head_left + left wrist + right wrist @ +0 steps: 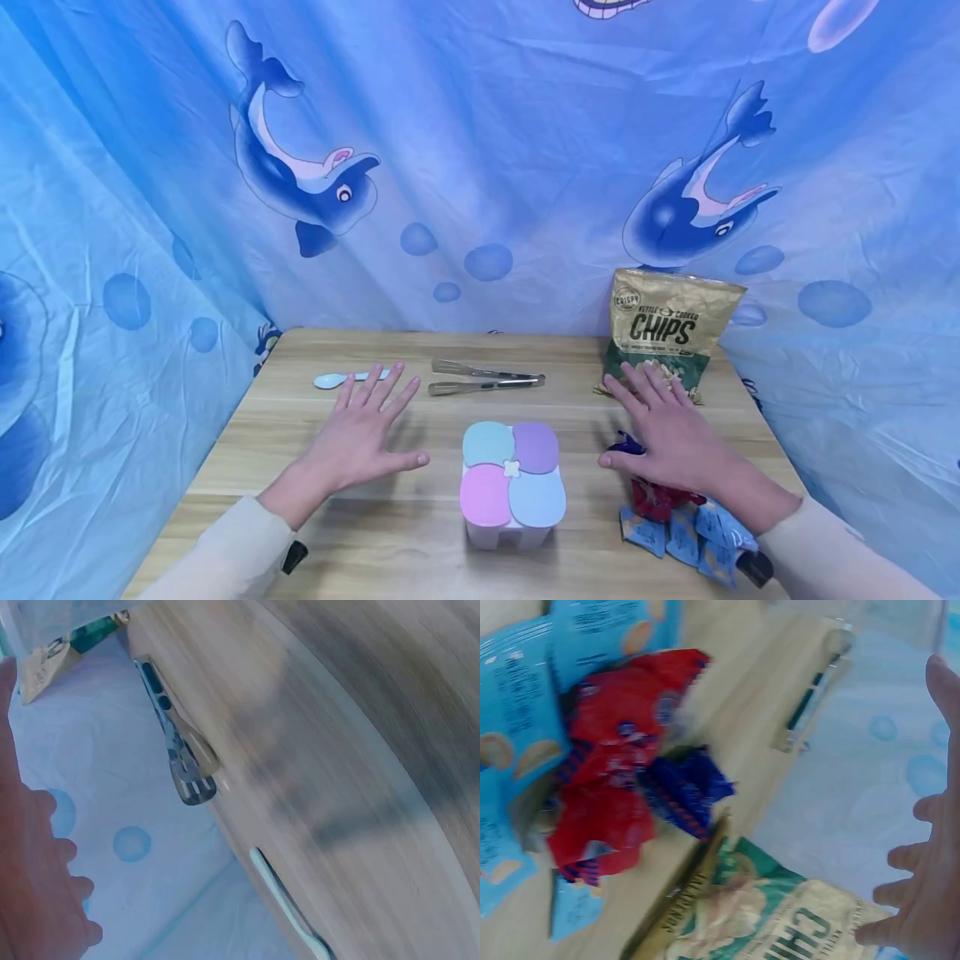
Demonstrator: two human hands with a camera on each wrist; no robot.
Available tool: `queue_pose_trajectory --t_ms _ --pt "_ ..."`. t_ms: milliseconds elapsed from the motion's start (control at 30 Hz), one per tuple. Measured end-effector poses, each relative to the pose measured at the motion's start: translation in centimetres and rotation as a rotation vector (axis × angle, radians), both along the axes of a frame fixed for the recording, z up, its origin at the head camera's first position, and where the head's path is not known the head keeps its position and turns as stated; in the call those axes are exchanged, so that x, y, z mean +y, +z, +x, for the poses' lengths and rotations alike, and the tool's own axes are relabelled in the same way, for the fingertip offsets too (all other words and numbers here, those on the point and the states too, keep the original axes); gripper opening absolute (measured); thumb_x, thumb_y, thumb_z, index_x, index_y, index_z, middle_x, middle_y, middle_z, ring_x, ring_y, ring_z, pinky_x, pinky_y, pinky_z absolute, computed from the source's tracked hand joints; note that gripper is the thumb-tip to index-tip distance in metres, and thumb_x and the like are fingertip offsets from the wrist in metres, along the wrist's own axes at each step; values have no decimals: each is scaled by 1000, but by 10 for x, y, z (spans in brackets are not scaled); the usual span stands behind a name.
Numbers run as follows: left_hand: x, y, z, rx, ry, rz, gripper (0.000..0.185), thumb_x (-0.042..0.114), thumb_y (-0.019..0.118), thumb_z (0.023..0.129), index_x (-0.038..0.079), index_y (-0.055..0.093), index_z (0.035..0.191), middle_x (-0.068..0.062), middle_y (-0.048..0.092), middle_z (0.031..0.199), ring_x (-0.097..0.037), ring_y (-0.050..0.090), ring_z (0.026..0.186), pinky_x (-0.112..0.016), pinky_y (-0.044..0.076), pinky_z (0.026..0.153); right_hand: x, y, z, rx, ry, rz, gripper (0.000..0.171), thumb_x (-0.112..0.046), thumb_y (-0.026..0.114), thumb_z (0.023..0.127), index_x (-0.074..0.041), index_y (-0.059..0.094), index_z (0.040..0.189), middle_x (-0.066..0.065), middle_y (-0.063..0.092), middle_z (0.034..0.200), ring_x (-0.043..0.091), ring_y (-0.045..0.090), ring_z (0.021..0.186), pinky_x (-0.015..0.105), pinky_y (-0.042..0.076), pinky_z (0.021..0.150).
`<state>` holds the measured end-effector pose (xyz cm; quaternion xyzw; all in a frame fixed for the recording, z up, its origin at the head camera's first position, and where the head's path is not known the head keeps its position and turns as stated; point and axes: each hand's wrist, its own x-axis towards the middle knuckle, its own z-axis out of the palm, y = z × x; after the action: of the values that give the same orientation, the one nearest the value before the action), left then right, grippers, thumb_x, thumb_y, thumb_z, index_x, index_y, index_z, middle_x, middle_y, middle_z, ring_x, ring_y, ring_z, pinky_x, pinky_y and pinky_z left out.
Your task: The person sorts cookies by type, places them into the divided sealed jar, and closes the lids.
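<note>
We see the left hand (356, 446) above the left of the table (390, 554), fingers spread, thumb pointing towards the box (512, 487), which stands near the middle, between both hands, under four coloured lids. From the head view, its fingertips overlap the spoon (327, 381) at far left. The right hand (678, 446) also has spread fingers; beyond it we find the chips (667, 321), upright at far right. Red (651, 500) and blue packets (682, 533) lie nearer, partly beneath that hand. The tongs (517, 383) lie far middle.
</note>
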<state>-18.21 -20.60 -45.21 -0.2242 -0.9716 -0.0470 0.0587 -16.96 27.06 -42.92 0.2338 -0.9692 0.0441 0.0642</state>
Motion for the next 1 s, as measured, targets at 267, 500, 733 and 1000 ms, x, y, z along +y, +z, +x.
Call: queue_pose_trajectory --t_ms 267,500,733,1000 --pt "17 7 18 -13 -96 216 104 80 58 85 28 17 165 -8 22 171 -36 28 154 -64 24 122 -7 22 18 -19 163 -217 96 -67 73 84 -27 32 161 8 32 166 41 36 148 66 40 111" --pt "42 3 36 -179 -183 490 99 65 70 86 32 20 164 -5 30 168 -39 38 148 -69 39 110 -32 24 40 25 285 -408 73 -49 83 83 -28 53 146 -3 52 150 20 55 134 47 55 100" --pt "55 -4 48 -328 -210 626 103 57 77 84 35 16 164 -3 27 169 -35 31 153 -69 35 113 -57 11 55 43 380 -548 59 -38 89 80 -22 67 132 -4 62 137 16 62 124 34 56 98" --pt "67 -17 54 -443 -203 719 114 56 83 77 29 16 165 -2 23 170 -33 24 155 -68 29 118 -67 -3 67 0 358 -586 51 -40 88 80 -24 70 125 -7 67 128 14 64 119 35 58 96"
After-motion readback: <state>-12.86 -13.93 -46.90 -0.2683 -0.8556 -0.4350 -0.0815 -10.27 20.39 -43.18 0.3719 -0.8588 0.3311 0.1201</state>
